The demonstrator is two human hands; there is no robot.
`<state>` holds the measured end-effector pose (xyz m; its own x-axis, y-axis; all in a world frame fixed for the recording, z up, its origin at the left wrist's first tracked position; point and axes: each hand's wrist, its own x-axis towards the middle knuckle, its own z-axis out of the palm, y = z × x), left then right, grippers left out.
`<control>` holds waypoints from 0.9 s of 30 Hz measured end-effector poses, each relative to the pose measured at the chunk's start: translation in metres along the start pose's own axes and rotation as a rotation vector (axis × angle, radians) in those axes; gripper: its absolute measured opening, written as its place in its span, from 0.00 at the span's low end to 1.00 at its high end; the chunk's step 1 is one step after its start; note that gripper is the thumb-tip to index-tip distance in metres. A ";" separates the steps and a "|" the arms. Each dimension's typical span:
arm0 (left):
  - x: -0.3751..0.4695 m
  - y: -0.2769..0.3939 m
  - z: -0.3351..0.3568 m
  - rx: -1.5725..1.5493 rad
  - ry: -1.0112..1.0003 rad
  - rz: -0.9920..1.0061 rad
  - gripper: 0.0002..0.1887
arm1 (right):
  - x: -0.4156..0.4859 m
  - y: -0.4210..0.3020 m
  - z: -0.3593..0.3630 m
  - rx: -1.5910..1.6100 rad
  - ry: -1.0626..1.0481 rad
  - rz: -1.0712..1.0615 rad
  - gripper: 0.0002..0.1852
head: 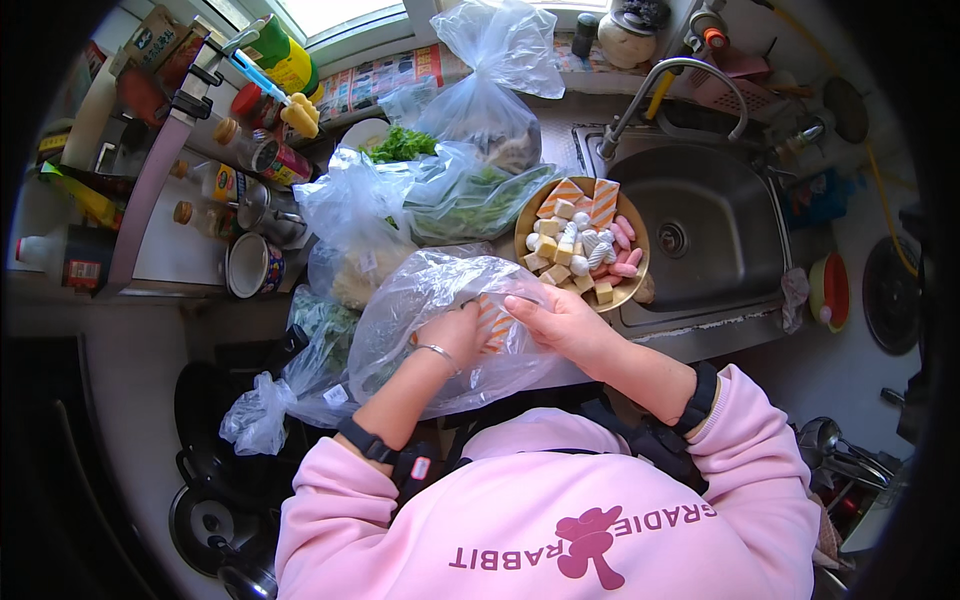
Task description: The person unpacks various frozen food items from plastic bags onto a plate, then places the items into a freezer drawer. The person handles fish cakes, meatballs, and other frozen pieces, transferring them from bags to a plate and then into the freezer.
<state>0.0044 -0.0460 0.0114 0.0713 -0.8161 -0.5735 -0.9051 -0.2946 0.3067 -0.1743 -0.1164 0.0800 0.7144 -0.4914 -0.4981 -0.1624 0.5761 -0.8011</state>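
Observation:
My left hand [454,334] reaches inside a clear plastic bag [420,292], beside orange-and-white striped food pieces [495,322]. Its fingertips are partly hidden, so I cannot tell whether they grip a piece. My right hand [574,324] pinches the bag's edge on the other side, thumb on top. Just beyond it, a gold-coloured bowl [636,225] holds pale yellow cubes [564,253], white balls [579,265], white twisted pieces [598,247], pink sausage-like pieces [624,268] and striped squares [605,202]. The bowl overlaps the left rim of the sink.
Bagged leafy greens [480,202] and a tied plastic bag [510,112] stand behind. Another knotted bag [259,412] hangs at the counter's front left. To the right is a steel sink [720,225] with a curved faucet [675,67]. Jars [281,159] line the left shelf.

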 end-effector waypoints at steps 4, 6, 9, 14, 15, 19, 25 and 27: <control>0.005 0.010 0.010 -0.343 0.053 -0.059 0.25 | 0.000 0.004 -0.002 0.011 0.005 0.005 0.17; 0.008 0.008 0.014 -0.527 -0.023 -0.050 0.23 | -0.001 0.004 -0.003 0.011 0.013 0.002 0.17; 0.006 0.002 0.016 -0.557 -0.125 0.196 0.18 | -0.003 0.000 -0.004 0.025 0.018 -0.008 0.17; -0.017 -0.009 0.000 -0.384 -0.279 0.363 0.17 | -0.005 -0.008 -0.003 -0.004 0.027 0.011 0.17; -0.021 -0.011 -0.004 -0.295 -0.248 0.380 0.16 | -0.006 -0.009 -0.002 -0.015 0.009 -0.008 0.17; -0.046 -0.013 -0.003 -0.398 -0.505 0.512 0.17 | -0.009 -0.008 0.005 -0.054 -0.008 0.048 0.18; -0.057 -0.020 0.014 -0.376 -0.343 0.485 0.16 | -0.011 -0.003 0.010 -0.056 -0.020 0.081 0.19; -0.054 -0.026 0.016 -0.362 -0.197 0.464 0.15 | -0.010 -0.003 0.009 -0.064 -0.017 0.080 0.18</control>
<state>0.0173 0.0136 0.0221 -0.4053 -0.8028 -0.4373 -0.6214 -0.1089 0.7759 -0.1751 -0.1066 0.0904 0.7090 -0.4334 -0.5563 -0.2627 0.5697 -0.7787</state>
